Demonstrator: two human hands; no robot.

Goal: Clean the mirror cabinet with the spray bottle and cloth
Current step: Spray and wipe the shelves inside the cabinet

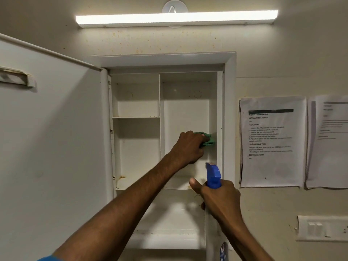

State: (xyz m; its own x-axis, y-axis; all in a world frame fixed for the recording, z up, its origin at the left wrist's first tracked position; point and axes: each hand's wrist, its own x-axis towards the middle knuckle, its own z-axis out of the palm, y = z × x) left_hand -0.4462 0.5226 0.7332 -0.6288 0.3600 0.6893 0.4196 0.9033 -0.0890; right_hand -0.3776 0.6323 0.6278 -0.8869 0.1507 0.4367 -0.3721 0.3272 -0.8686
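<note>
The white cabinet (229, 76) on the wall stands open, its door (56, 138) swung out to the left. Inside, my left hand (188, 146) grips a bunched green cloth (208, 140) and holds it against the right inner wall of the tall right compartment. My right hand (219, 198) grips a spray bottle with a blue trigger head (213, 176) just below and in front of that compartment, nozzle pointing up toward the cabinet. The bottle's body is mostly hidden behind my hand and wrist.
The left side of the cabinet has a shelf (135, 117) dividing it. A lit tube light (177, 18) runs above. Two printed sheets (271, 142) hang on the wall to the right, above a switch plate (322, 227).
</note>
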